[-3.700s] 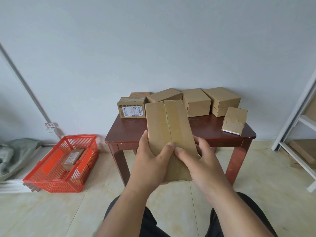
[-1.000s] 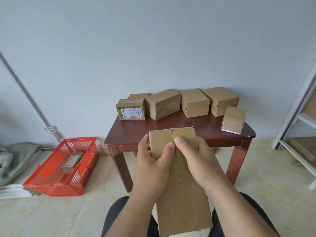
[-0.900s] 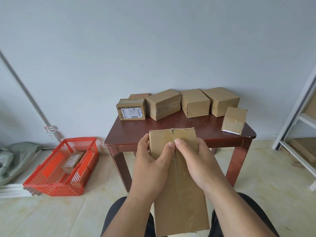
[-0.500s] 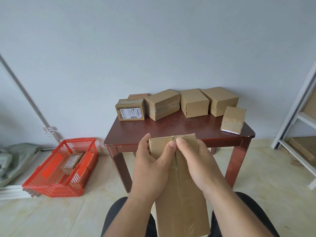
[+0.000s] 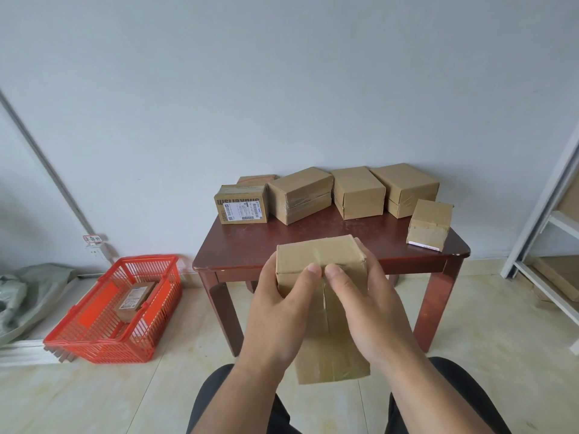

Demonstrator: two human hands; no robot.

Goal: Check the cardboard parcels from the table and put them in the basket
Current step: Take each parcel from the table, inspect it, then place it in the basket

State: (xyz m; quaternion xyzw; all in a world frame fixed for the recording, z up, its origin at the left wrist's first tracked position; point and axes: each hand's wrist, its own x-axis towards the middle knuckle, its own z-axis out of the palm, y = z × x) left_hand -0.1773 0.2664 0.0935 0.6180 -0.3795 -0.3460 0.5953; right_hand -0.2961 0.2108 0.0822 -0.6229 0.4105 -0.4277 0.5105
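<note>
I hold a long taped cardboard parcel (image 5: pixel 319 255) in front of me, over my lap, its far end tipped up toward the table. My left hand (image 5: pixel 279 311) grips its left side and my right hand (image 5: pixel 366 311) grips its right side, both thumbs meeting on the taped seam near the top edge. Behind it stands a dark red wooden table (image 5: pixel 250 245) with several more parcels: a labelled box (image 5: pixel 241 204), three plain boxes (image 5: pixel 300 194) along the wall, and a smaller box (image 5: pixel 430 224) at the right edge. The red plastic basket (image 5: pixel 97 343) sits on the floor at left with one labelled parcel (image 5: pixel 134 300) inside.
A white metal shelf frame (image 5: pixel 551 214) stands at the right. Grey-green fabric (image 5: pixel 28 292) lies on the floor beyond the basket by the wall. A pale pipe (image 5: pixel 47 161) runs diagonally down the left wall. My dark-trousered knees are at the bottom.
The parcel has tilted further away from me, so its far end face now shows on top. Both hands keep the same hold on it. Table, basket and other parcels are unchanged.
</note>
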